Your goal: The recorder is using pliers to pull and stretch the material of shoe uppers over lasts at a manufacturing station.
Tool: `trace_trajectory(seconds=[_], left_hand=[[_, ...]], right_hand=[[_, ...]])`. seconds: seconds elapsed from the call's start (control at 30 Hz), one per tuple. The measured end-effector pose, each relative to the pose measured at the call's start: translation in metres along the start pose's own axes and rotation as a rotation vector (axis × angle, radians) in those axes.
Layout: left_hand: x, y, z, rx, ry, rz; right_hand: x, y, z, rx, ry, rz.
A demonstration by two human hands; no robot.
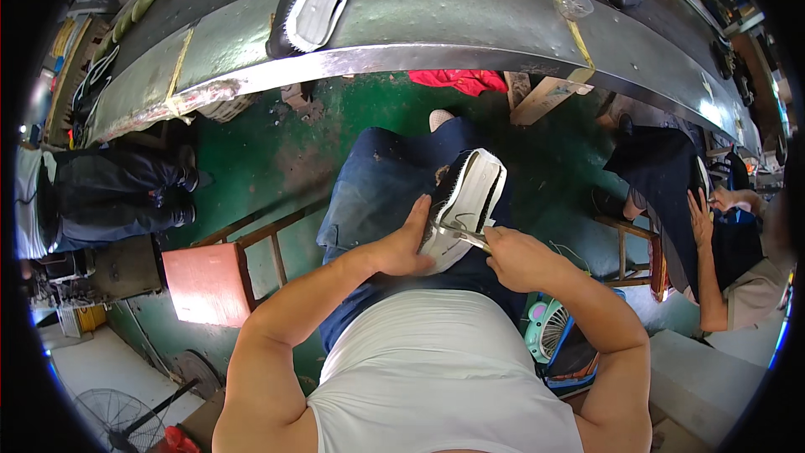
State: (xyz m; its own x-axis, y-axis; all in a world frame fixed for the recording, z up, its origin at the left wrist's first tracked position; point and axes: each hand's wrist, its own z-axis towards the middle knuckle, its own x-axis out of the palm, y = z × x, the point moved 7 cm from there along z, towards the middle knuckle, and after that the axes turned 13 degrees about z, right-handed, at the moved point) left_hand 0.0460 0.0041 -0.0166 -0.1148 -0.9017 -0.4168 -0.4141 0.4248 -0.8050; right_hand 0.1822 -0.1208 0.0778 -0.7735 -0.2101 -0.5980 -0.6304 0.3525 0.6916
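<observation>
Across my lap lies a shoe upper [480, 187], sole side up, with a dark side and a jagged white edge folded around a pale insole. My left hand [408, 242] grips its left side near the lower end, thumb toward me. In my right hand [518, 258] is a metal hand tool [459, 233] with a curved end, which touches the shoe's underside near its lower part. The closed fingers hide the tool's handle, so its exact kind is not clear.
A metal-topped bench [453, 17] runs across in front, with another upturned shoe [319, 4] and a clear plastic cup [574, 3] on it. A reddish stool [205, 283] stands at left, a turquoise fan [547, 329] by my right side. Other people sit at right and stand at left.
</observation>
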Motion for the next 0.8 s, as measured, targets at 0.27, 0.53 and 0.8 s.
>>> trace_trajectory(seconds=[0.27, 0.53, 0.8], left_hand=[[0.014, 0.032, 0.030, -0.353, -0.512, -0.355], [-0.003, 0.011, 0.027, -0.204, -0.548, 0.048], [-0.013, -0.033, 0.033, 0.124, -0.316, 0.538]], right_hand=[[0.042, -0.020, 0.002, 0.059, -0.059, 0.015], [-0.015, -0.021, 0.002, -0.121, -0.394, -0.169], [0.006, -0.073, 0.003, 0.070, -0.390, 0.035]])
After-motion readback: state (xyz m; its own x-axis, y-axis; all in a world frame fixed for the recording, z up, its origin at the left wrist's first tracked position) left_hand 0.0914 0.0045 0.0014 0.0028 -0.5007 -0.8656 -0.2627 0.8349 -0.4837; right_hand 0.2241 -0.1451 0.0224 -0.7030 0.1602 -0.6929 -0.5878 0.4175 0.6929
